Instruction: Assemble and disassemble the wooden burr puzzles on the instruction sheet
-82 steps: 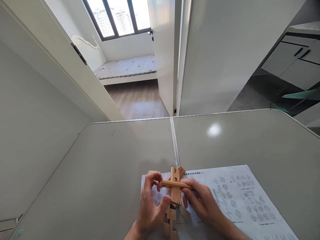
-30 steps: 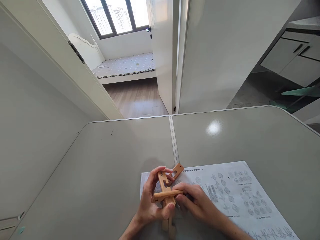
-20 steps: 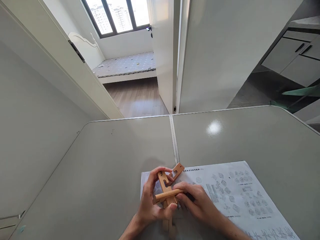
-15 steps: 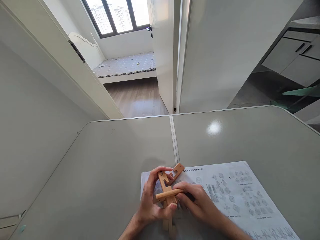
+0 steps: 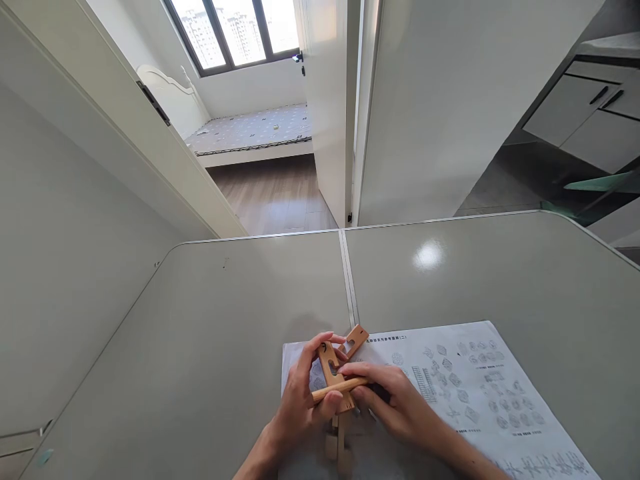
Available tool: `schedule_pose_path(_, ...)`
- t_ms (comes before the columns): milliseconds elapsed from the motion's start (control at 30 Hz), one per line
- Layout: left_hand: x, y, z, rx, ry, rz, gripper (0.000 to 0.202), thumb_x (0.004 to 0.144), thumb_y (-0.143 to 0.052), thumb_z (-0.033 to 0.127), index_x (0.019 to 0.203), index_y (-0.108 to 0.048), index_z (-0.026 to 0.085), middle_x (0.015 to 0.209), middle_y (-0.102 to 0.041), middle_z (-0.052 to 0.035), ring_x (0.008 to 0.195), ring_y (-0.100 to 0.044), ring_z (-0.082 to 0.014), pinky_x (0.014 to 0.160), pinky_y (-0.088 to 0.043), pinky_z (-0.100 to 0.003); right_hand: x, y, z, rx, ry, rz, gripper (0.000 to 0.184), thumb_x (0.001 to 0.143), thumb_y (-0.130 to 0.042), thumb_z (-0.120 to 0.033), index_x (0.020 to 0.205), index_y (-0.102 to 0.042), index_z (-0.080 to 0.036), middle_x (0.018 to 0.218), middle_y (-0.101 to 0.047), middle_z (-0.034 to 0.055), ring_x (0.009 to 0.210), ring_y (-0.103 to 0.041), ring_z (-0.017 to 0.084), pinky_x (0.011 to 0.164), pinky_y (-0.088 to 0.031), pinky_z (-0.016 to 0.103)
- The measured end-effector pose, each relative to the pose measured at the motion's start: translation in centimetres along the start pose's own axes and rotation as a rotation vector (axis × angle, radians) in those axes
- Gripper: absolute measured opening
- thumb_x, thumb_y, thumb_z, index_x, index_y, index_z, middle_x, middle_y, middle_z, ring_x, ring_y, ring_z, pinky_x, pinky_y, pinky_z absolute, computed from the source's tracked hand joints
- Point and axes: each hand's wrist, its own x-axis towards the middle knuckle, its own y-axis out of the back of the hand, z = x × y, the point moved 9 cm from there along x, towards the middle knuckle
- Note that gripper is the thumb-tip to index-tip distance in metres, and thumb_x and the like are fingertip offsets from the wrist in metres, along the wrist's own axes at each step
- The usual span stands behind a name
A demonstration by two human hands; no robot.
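Both hands work a wooden interlocking puzzle over the near part of a grey table (image 5: pixel 225 320). My left hand (image 5: pixel 300 410) is closed around a notched upright wooden piece (image 5: pixel 330 370), fingers on its top and thumb near its lower end. My right hand (image 5: pixel 395 403) pinches a thin wooden crossbar (image 5: pixel 337 389) that lies across the upright piece. Another notched piece (image 5: pixel 355 339) lies on the paper just beyond the hands. More wooden pieces (image 5: pixel 337 443) lie on the table below the hands, partly hidden.
A printed instruction sheet (image 5: pixel 470 393) with small diagrams lies under and right of the hands. A seam (image 5: pixel 347 280) splits the tabletop. Beyond the table's far edge an open doorway (image 5: pixel 270 153) shows a wooden floor and a bed; grey cabinets (image 5: pixel 580 113) stand at the upper right.
The upright piece has tilted slightly and sunk lower in my left hand. The crossbar slid a little to the right, and my right hand's fingers now reach further over it.
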Motion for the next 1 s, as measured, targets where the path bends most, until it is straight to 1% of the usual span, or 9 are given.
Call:
schedule_pose_path(167, 0.24, -0.04, 0.34, 0.007, 0.004, 0.0, 0.07, 0.097, -0.058, 0.072, 0.147, -0.048, 0.024, 0.135, -0.067, -0.0142, 0.106, -0.071, -0.0289, 0.099, -0.055, -0.043, -0.09, 0.15, 0.22, -0.019, -0.02, 0.016, 0.03, 0.106, -0.06, -0.037, 0.126, -0.076, -0.022, 0.116, -0.083, 0.0109, 0.091, -0.079, 0.025, 0.077, -0.061, 0.031)
schedule_pose_path(233, 0.32, 0.05, 0.52, 0.012, 0.018, 0.013, 0.07, 0.097, -0.058, 0.073, 0.144, -0.052, 0.022, 0.132, -0.069, -0.014, 0.107, -0.071, -0.0293, 0.099, -0.056, -0.043, 0.01, 0.14, 0.06, -0.005, -0.011, 0.014, 0.028, 0.107, -0.059, -0.037, 0.123, -0.076, -0.022, 0.114, -0.083, 0.0107, 0.093, -0.078, 0.025, 0.082, -0.061, 0.032)
schedule_pose_path(333, 0.43, 0.14, 0.64, 0.031, 0.029, 0.02, 0.06, 0.099, -0.055, 0.07, 0.133, -0.062, 0.021, 0.125, -0.072, -0.013, 0.11, -0.07, -0.0295, 0.102, -0.055, -0.042, 0.24, 0.08, -0.39, 0.024, 0.016, 0.001, 0.026, 0.108, -0.056, -0.036, 0.117, -0.075, -0.021, 0.109, -0.082, 0.0097, 0.097, -0.076, 0.024, 0.088, -0.059, 0.033)
schedule_pose_path(400, 0.48, 0.1, 0.6, 0.03, 0.031, 0.014, 0.057, 0.101, -0.054, 0.069, 0.127, -0.065, 0.02, 0.124, -0.073, -0.0133, 0.111, -0.07, -0.0295, 0.103, -0.055, -0.042, 0.35, 0.08, -0.52, 0.031, 0.019, -0.002, 0.025, 0.108, -0.055, -0.036, 0.114, -0.074, -0.021, 0.106, -0.081, 0.009, 0.094, -0.075, 0.023, 0.087, -0.058, 0.032)
schedule_pose_path(567, 0.31, -0.23, 0.53, -0.023, 0.033, -0.033, 0.069, 0.097, -0.055, 0.075, 0.141, -0.057, 0.021, 0.133, -0.068, -0.0154, 0.116, -0.068, -0.031, 0.105, -0.054, -0.044, 0.39, 0.12, -0.32, 0.03, 0.009, 0.015, 0.023, 0.108, -0.056, -0.035, 0.112, -0.073, -0.021, 0.101, -0.08, 0.0081, 0.09, -0.074, 0.022, 0.085, -0.057, 0.031)
schedule_pose_path(633, 0.17, -0.37, 0.72, -0.026, 0.018, -0.054, 0.08, 0.089, -0.066, 0.076, 0.146, -0.052, 0.023, 0.138, -0.066, -0.0155, 0.12, -0.067, -0.0328, 0.109, -0.052, -0.047, 0.35, 0.14, -0.21, 0.029, 0.009, 0.027, 0.022, 0.108, -0.056, -0.034, 0.112, -0.073, -0.021, 0.102, -0.08, 0.0082, 0.092, -0.074, 0.022, 0.086, -0.057, 0.032)
schedule_pose_path(733, -0.01, -0.46, 0.78, -0.017, 0.012, -0.064, 0.093, 0.077, -0.082, 0.07, 0.151, -0.046, 0.025, 0.14, -0.063, -0.0148, 0.124, -0.065, -0.0342, 0.112, -0.049, -0.049, 0.29, 0.13, -0.22, 0.033, 0.019, 0.036, 0.021, 0.107, -0.058, -0.033, 0.113, -0.073, -0.021, 0.101, -0.08, 0.0077, 0.091, -0.074, 0.022, 0.087, -0.057, 0.032)
schedule_pose_path(867, -0.13, -0.42, 0.5, 0.003, 0.016, -0.039, 0.088, 0.078, -0.085, 0.059, 0.15, -0.046, 0.026, 0.138, -0.064, -0.0142, 0.121, -0.067, -0.0333, 0.111, -0.05, -0.049, 0.25, 0.28, -0.29, 0.051, 0.018, 0.047, 0.019, 0.106, -0.06, -0.033, 0.114, -0.074, -0.022, 0.104, -0.081, 0.0081, 0.095, -0.075, 0.023, 0.09, -0.057, 0.032)
schedule_pose_path(1000, -0.13, -0.49, 0.36, 0.005, 0.02, -0.021, 0.083, 0.076, -0.084, 0.057, 0.145, -0.05, 0.025, 0.134, -0.066, -0.0134, 0.116, -0.068, -0.0325, 0.107, -0.053, -0.048, 0.21, 0.41, -0.11, 0.034, 0.001, 0.046, 0.021, 0.105, -0.063, -0.036, 0.112, -0.076, -0.021, 0.101, -0.082, 0.0076, 0.092, -0.076, 0.023, 0.086, -0.058, 0.032)
